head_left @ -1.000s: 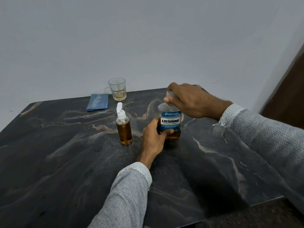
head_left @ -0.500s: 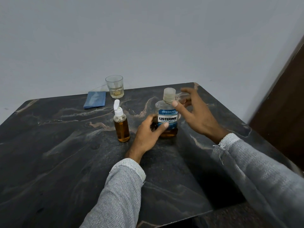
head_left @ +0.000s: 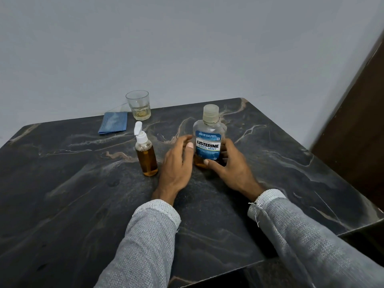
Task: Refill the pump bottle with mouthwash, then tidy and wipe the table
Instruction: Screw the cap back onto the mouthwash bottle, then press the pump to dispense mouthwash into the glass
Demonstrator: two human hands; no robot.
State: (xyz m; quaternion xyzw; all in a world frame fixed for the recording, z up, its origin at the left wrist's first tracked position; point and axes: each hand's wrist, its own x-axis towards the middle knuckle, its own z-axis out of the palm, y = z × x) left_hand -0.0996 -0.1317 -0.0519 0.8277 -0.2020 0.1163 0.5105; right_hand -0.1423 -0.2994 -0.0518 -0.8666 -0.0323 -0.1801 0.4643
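I note three containers on the table [head_left: 62,204]. The mouthwash bottle [head_left: 208,140] stands upright with its clear cap [head_left: 210,113] on; it bears a blue label, and amber liquid fills only its lowest part. The pump bottle [head_left: 145,154] stands upright just left of it, its white pump head [head_left: 139,132] fitted, amber liquid reaching near the shoulder with froth on top. A drinking glass [head_left: 138,108] at the far edge holds a shallow layer of pale liquid. A folded blue cloth [head_left: 113,122] lies flat just left of the glass.

The tabletop is dark stone with pale veining, set against a plain grey wall [head_left: 187,48]; a dark brown panel [head_left: 357,121] rises at the right.

Both hands flank the mouthwash bottle. My left hand [head_left: 177,163] lies at its left side, fingers relaxed, thumb close to the label; I cannot tell whether it touches. My right hand [head_left: 230,165] curls round the lower right of the bottle, thumb across the base front, holding it lightly. The pump bottle stands apart from both hands, nearest the left one.
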